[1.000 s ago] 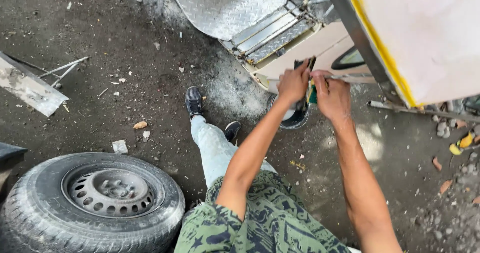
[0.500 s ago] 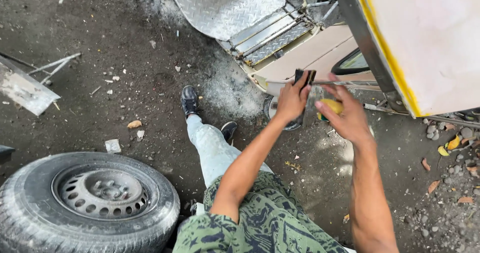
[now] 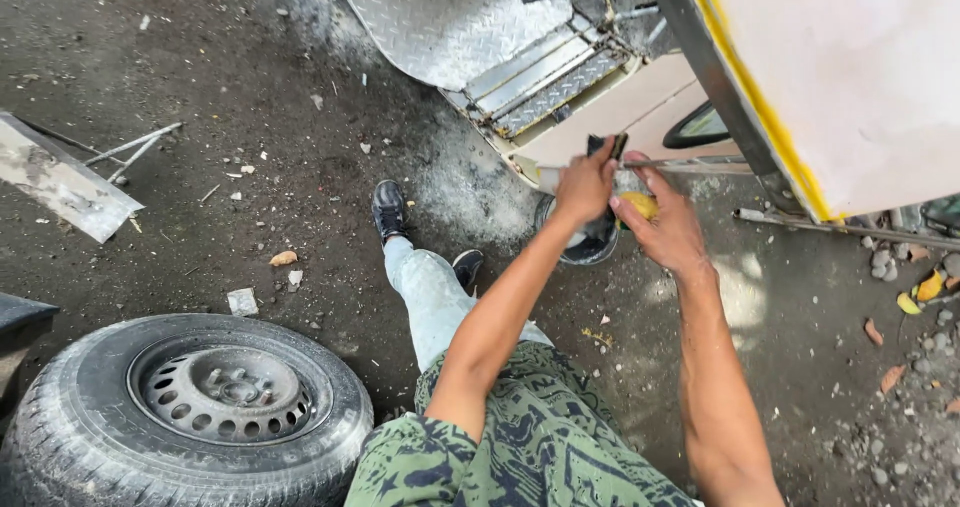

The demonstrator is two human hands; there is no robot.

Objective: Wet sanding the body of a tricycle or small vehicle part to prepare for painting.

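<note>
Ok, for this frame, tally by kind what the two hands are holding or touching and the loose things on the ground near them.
Dark tool in the left hand: 1
Yellow thing in the right hand: 1
Thin metal rod: 1
Dark round container: 1
Spare wheel: 1
Total: 5

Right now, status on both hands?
Left hand clamped on a dark tool at the vehicle's lower panel. Right hand holds a yellow object. Nothing in the way.
</note>
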